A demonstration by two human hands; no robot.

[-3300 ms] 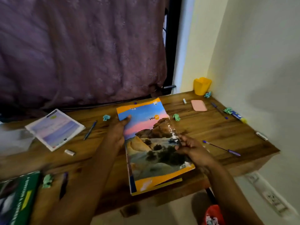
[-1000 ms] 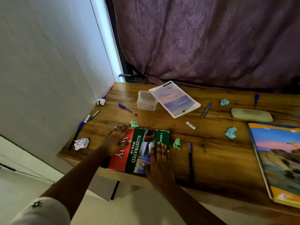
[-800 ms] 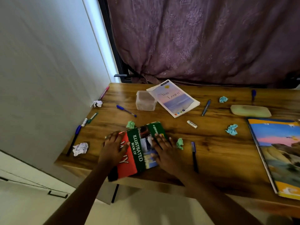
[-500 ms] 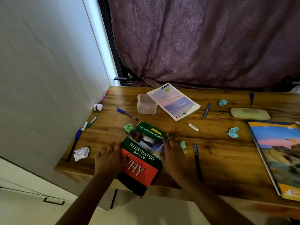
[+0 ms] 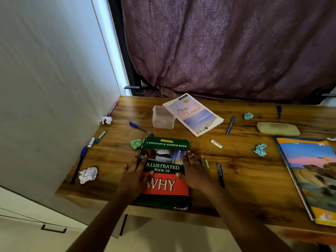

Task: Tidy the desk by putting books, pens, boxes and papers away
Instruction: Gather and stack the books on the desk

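A green and red book titled "Illustrated Book of Why" [image 5: 164,179] lies flat near the front edge of the wooden desk [image 5: 245,179], its title facing me. My left hand [image 5: 135,172] rests along its left edge with the thumb on the cover. My right hand [image 5: 195,172] rests along its right edge, thumb also on the cover. The fingers of both hands lie fairly straight. A pale book [image 5: 193,114] leans on a clear plastic box [image 5: 162,117] further back. A large landscape-cover notebook [image 5: 309,173] lies at the right.
Several pens lie about: a blue pen [image 5: 140,127], another blue pen [image 5: 230,124] and a dark pen [image 5: 220,174]. Crumpled papers include a white ball [image 5: 88,175], a green ball [image 5: 136,143] and a teal ball [image 5: 260,150]. A pale pouch [image 5: 278,128] lies back right. A wall stands left.
I left the large notebook at the right and moved to the green and red book. Both hands turned it from sideways until its title faces me, near the front edge.
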